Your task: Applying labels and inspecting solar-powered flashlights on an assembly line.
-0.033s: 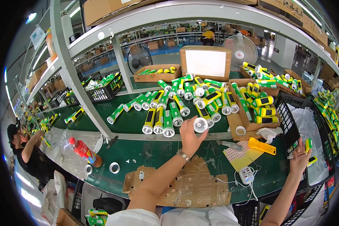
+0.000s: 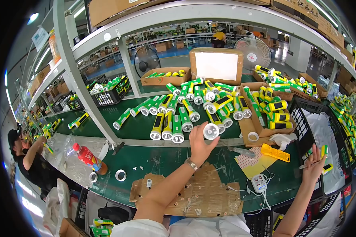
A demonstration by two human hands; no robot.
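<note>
Workbench [image 2: 142, 154]: green-topped, yellow and green flashlights [image 2: 177, 124] massed along its far side.
Crate [image 2: 303, 132]: black, lined with pale plastic [image 2: 319, 132], at the right.
Cardboard sheet [image 2: 205, 193]: torn, flat along the near edge.
Right hand [image 2: 313, 165]: at the crate, fingers extended beside one flashlight [image 2: 324, 151]; whether they grip it or the slim rod [image 2: 303, 166] near the palm, I cannot tell.
Left hand [image 2: 200, 144]: thumb and fingers pinching the round piece [image 2: 211, 131].
Round piece: clear, white-rimmed, raised in front of the flashlights.
</note>
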